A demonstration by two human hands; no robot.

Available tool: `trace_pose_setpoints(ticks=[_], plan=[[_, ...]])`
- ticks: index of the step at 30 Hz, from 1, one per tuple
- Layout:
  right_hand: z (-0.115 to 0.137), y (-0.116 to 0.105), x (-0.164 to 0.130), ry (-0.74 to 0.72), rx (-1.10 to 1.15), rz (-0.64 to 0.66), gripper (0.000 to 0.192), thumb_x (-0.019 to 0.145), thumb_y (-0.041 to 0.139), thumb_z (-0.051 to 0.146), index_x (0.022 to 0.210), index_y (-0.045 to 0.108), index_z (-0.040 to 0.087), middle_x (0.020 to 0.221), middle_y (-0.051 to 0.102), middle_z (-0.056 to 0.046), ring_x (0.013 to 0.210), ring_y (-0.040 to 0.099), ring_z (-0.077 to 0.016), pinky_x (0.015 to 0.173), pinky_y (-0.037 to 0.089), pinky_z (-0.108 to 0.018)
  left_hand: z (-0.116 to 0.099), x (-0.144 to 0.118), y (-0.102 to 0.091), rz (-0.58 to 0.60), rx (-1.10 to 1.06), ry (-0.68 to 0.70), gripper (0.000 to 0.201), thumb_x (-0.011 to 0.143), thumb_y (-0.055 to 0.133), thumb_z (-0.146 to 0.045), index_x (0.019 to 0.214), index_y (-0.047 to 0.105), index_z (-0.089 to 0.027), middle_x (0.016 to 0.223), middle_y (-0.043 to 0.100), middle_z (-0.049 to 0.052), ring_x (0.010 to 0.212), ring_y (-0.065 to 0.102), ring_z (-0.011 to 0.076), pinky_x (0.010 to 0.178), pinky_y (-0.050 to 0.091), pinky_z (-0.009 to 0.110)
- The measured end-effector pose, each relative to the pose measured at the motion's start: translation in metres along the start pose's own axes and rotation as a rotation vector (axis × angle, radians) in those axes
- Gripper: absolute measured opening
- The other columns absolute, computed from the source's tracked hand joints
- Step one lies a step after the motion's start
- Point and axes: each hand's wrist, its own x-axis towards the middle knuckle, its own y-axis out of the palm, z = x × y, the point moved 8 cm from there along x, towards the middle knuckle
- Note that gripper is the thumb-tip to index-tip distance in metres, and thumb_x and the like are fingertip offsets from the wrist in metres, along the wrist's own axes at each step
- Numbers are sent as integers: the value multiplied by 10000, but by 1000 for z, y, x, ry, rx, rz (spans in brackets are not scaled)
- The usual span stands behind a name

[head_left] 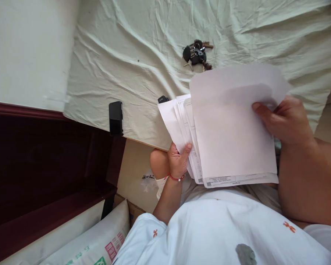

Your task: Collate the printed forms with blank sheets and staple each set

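A sheaf of white papers point(237, 132) is held over my lap, its front edge close to my shirt. My left hand point(180, 160), with a red bracelet at the wrist, grips the sheaf's left side, thumb on top. The sheets fan out there, and some show printed lines. At the right side my right hand point(285, 117) pinches the blank top sheet, thumb above and fingers hidden behind it. Below that sheet's lower edge a strip of a printed page shows.
On the pale green cloth point(121, 66) lie a bunch of keys point(197, 54) and, at its near left edge, a black phone point(116, 118). A small black object point(163, 99) peeks out behind the papers. Dark wooden furniture point(44, 162) stands left, above a white printed sack point(99, 235).
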Motion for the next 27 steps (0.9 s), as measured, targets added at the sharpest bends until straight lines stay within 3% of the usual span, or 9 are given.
trace_pose_setpoints(ticks=[6, 10, 14, 20, 24, 27], plan=[[-10, -4, 0, 62, 129, -55, 246, 863, 725, 388, 784, 644, 170, 748, 570, 4, 676, 464, -95, 581, 376, -246, -1, 0, -3, -6, 6, 6, 384, 774, 866, -408, 1094, 752, -228, 1072, 804, 40, 988, 743, 177, 918, 593, 295], [-10, 5, 2, 85, 171, 54, 264, 811, 777, 423, 872, 721, 173, 842, 678, -21, 702, 542, -107, 586, 453, -231, -2, -1, -4, -6, 23, 20, 384, 807, 836, -432, 1117, 748, -224, 1098, 800, 51, 1029, 739, 189, 945, 579, 296], [-14, 11, 2, 122, 309, 109, 445, 660, 899, 389, 1042, 767, 204, 998, 754, -32, 758, 641, -142, 620, 535, -248, -4, -3, -2, 16, 1, 20, 384, 898, 729, -489, 1194, 733, -245, 1209, 772, 69, 1180, 700, 225, 1063, 530, 353], [-17, 10, -1, 182, 275, 77, 254, 693, 863, 388, 776, 759, 172, 750, 675, -2, 617, 543, -105, 520, 468, -235, -7, -3, 0, 6, -49, 7, 332, 928, 689, -485, 1170, 755, -268, 1187, 779, 41, 1180, 697, 222, 1069, 526, 340], [-14, -2, 0, 94, 219, -65, 225, 713, 845, 351, 718, 707, 173, 769, 646, 6, 680, 524, -101, 603, 481, -246, -5, -3, 0, -2, -70, -15, 334, 923, 694, -493, 1155, 765, -264, 1171, 786, 37, 1158, 706, 223, 1037, 544, 332], [-10, -4, 1, 36, 166, -79, 218, 736, 829, 333, 710, 684, 173, 786, 643, 7, 700, 515, -99, 627, 481, -247, -4, -3, 1, 13, -78, -17, 325, 933, 687, -478, 1172, 761, -270, 1180, 785, 33, 1156, 709, 214, 1032, 543, 323]])
